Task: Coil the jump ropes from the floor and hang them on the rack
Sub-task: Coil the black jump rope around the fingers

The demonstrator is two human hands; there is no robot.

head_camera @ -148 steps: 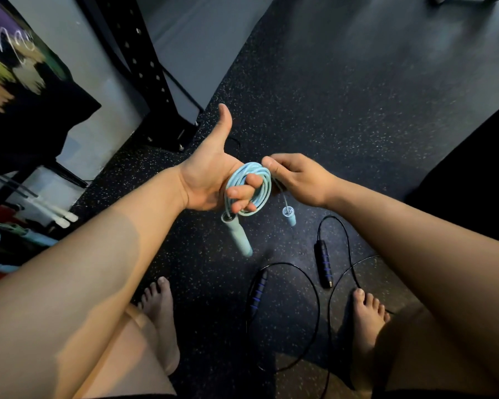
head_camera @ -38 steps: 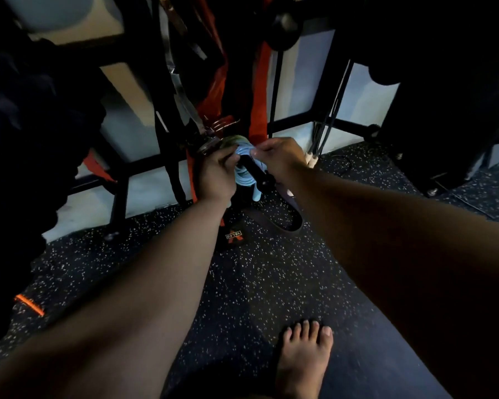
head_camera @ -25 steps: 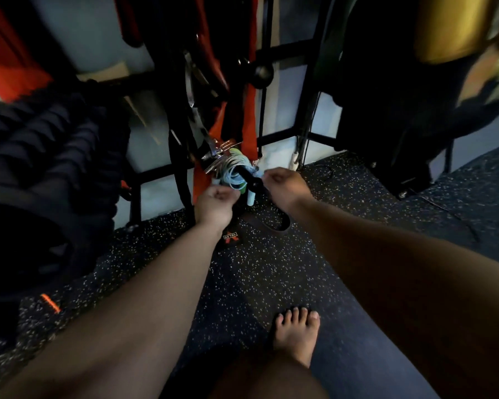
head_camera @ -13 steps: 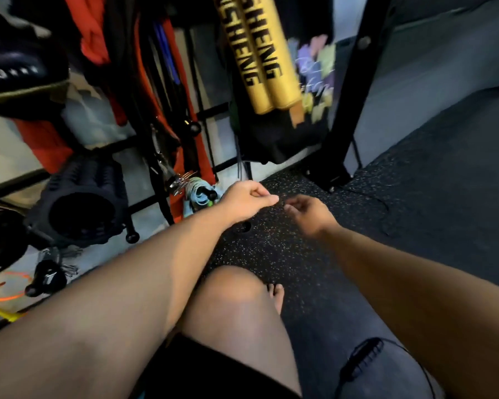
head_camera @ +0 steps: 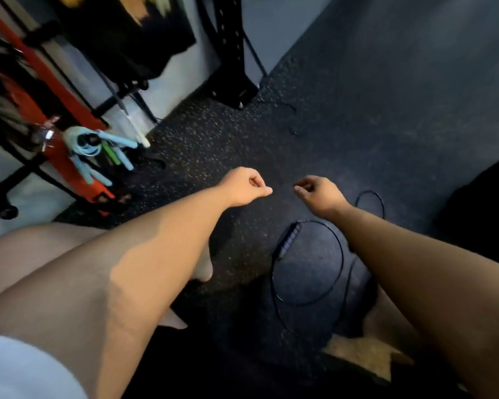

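The coiled light blue jump rope (head_camera: 84, 143) hangs on a peg of the rack (head_camera: 23, 171) at the left, its pale handles dangling, with a green handle beside them. A black jump rope (head_camera: 288, 243) lies uncoiled on the dark speckled floor, its cord looping below my right forearm. My left hand (head_camera: 244, 187) hovers over the floor with fingers loosely curled and nothing in it. My right hand (head_camera: 319, 194) is just to its right, above the black rope, also loosely curled and holding nothing.
Orange straps (head_camera: 58, 156) hang on the rack next to the blue rope. A black perforated upright (head_camera: 231, 44) stands on a base plate at the back. My bare legs and feet are in the lower part of the view.
Both hands hung the blue rope on the rack peg and let go of it. The view has swung right and down to the black rope on the floor, and both hands moved over it.
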